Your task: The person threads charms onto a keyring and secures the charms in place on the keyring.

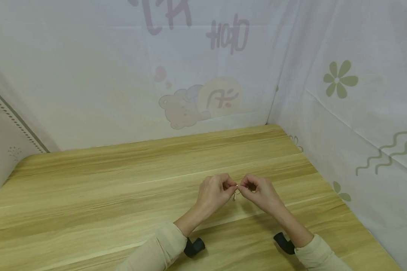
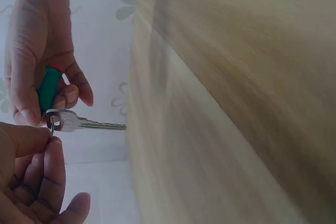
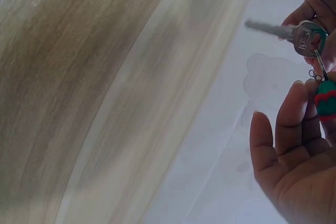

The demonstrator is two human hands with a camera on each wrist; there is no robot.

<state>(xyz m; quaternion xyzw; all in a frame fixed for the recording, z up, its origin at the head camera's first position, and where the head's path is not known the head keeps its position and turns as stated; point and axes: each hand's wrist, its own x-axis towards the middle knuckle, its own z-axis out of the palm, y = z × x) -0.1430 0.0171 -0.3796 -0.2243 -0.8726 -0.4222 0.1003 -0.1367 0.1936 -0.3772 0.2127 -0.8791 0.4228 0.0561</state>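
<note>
Over the table, my left hand (image 1: 213, 192) and right hand (image 1: 262, 194) meet with fingertips almost together. A silver key (image 2: 67, 122) with a notched blade hangs from a thin metal ring (image 3: 321, 65). Thumb and forefinger of the left hand pinch this ring, as the left wrist view shows. The right hand holds a small green charm (image 2: 48, 88) with a red band, whose end sits by the ring. In the right wrist view the charm (image 3: 326, 97) is partly cut off by the frame edge, a tiny wire loop (image 3: 314, 74) beside it.
The wood-grain table (image 1: 88, 210) spreads beneath both hands. White printed cloth walls (image 1: 88, 75) stand behind it and along its right side. A black curved piece (image 1: 194, 247) shows by the left wrist, and another black piece (image 1: 284, 243) by the right.
</note>
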